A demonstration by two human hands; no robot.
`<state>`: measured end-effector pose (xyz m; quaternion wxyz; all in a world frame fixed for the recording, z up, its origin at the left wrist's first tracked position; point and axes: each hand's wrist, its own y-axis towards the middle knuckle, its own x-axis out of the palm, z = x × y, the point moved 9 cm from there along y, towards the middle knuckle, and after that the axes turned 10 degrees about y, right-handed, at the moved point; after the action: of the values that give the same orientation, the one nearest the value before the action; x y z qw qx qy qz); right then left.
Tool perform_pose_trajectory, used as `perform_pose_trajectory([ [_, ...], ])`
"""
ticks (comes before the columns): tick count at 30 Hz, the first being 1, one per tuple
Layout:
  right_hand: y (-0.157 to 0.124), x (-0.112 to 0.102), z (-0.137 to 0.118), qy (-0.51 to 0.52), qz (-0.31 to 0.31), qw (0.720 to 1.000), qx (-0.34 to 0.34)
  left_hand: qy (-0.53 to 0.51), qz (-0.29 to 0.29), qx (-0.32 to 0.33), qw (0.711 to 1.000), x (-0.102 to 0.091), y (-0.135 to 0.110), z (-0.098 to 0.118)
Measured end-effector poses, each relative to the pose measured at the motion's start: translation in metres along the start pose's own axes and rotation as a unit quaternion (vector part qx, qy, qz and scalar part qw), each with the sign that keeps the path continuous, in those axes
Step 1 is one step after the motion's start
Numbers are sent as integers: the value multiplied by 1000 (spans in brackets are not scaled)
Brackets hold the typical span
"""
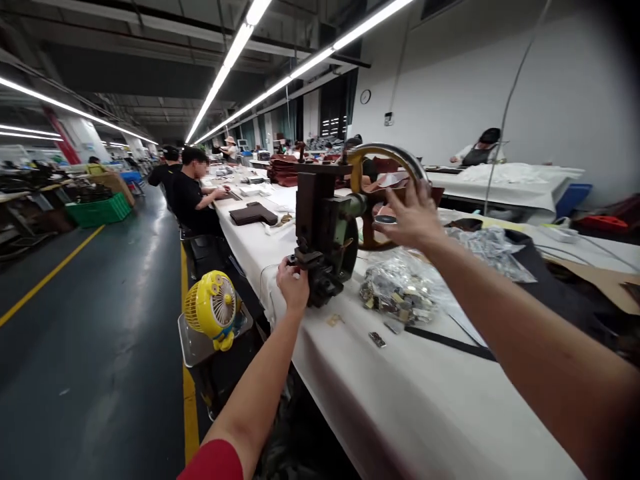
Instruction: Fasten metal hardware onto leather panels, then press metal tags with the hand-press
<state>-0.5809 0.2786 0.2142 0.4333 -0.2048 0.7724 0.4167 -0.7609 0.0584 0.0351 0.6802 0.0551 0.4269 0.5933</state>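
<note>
A dark brown metal bench press (315,213) with a green housing and a large chrome-and-yellow handwheel (387,160) stands on the white-covered worktable (400,400). My left hand (293,285) is at the press's lower head, its fingers closed against the metal; anything small between them is hidden. My right hand (410,217) is raised in front of the handwheel's lower rim with fingers spread, and it holds nothing. Just below it lies a clear plastic bag of metal hardware (397,290). A small metal fitting (377,339) rests on the cloth nearer me.
A yellow desk fan (213,310) stands on a tray beside the table's left edge. Further along, a seated co-worker (197,200) works next to a dark leather piece (253,214). Another plastic bag (483,253) and a black ruler (450,343) lie to the right.
</note>
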Motion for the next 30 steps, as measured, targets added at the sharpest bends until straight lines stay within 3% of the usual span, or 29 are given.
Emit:
perform_pose_trajectory([
  [3,-76,48,2,94,-100,990,-7,-42,49,-75,995,-32,-21,-23],
  [6,-158,99,11,147,-213,966,-4,-5,82,-17,996,-74,-55,-42],
  [9,-207,125,27,171,-238,956,12,81,79,36,993,-97,-81,-59],
  [12,-219,133,34,185,-229,956,11,88,65,48,993,-91,-74,-56],
  [17,-221,132,30,166,-219,961,-5,48,10,64,997,-43,-24,-21],
  [21,-225,133,29,162,-224,961,-11,42,-29,43,998,-14,-5,-18],
  [26,-224,136,31,161,-231,960,-2,30,-43,17,998,-8,0,-26],
  [30,-223,136,29,158,-235,959,0,27,-61,32,997,-16,1,-25],
])
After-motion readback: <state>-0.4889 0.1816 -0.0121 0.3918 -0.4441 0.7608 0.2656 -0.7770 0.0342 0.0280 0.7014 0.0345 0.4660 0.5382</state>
